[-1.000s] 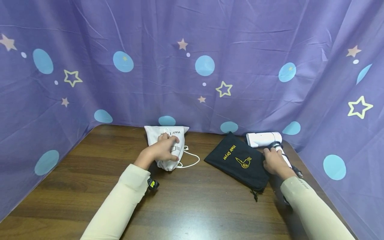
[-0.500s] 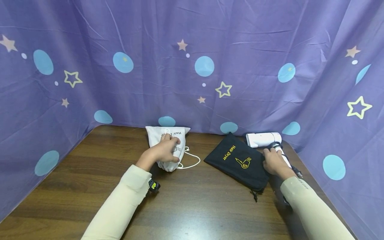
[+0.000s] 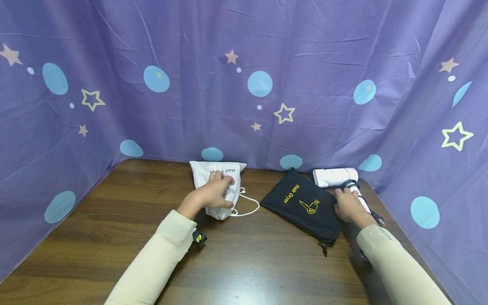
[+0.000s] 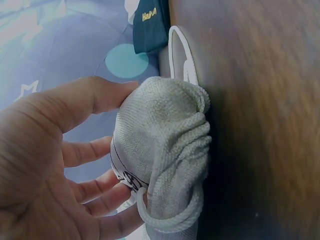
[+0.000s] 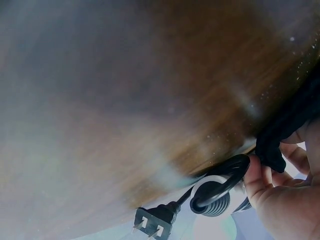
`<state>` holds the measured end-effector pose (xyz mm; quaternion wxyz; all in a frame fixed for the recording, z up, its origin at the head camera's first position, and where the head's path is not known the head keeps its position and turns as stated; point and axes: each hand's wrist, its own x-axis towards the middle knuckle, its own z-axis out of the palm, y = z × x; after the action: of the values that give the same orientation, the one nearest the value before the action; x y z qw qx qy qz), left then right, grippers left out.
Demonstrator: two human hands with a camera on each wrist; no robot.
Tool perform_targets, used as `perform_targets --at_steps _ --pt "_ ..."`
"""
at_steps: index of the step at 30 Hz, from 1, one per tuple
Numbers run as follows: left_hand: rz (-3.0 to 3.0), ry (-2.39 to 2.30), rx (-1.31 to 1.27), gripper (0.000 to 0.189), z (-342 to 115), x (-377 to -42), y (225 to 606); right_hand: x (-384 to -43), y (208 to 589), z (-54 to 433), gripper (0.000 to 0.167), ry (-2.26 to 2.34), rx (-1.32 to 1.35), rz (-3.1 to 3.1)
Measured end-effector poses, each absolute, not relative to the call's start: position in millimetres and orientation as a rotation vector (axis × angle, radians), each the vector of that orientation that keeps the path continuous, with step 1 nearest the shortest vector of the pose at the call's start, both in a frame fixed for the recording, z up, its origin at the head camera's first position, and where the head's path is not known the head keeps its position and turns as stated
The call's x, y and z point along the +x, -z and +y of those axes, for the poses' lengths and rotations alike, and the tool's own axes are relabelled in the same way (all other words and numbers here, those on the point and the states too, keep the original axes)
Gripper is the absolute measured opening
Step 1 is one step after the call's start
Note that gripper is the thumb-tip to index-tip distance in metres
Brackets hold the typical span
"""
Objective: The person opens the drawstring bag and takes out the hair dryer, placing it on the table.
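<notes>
White bag [image 4: 142, 122], left hand [image 3: 213, 192] widely curved round it, right hand [image 3: 350, 205] beside black pouch [image 3: 301, 205], grip unclear

Before you, the white bag [image 4: 162, 145] shows coarsely woven cloth, the black bag [image 3: 303, 207] matt cloth, the hair dryer [image 3: 335, 177] smooth plastic, the table [image 3: 259, 250] glossy wood grain.

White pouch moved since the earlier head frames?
Yes, in the head view the white pouch has shifted right against the curtain's blue oval behind it.

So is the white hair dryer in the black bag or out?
Out: the hair dryer lies on the table beside the black bag, its white barrel in plain view.
</notes>
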<state>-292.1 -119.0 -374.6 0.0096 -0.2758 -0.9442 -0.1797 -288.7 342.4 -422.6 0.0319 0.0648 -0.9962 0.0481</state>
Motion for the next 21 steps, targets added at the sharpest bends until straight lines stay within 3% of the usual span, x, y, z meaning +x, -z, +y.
perform_targets --at_steps 21 --pt "-2.951 0.547 -0.893 0.063 -92.7 -281.1 376.1 -290.2 422.1 342.0 0.032 -0.151 0.192 -3.082"
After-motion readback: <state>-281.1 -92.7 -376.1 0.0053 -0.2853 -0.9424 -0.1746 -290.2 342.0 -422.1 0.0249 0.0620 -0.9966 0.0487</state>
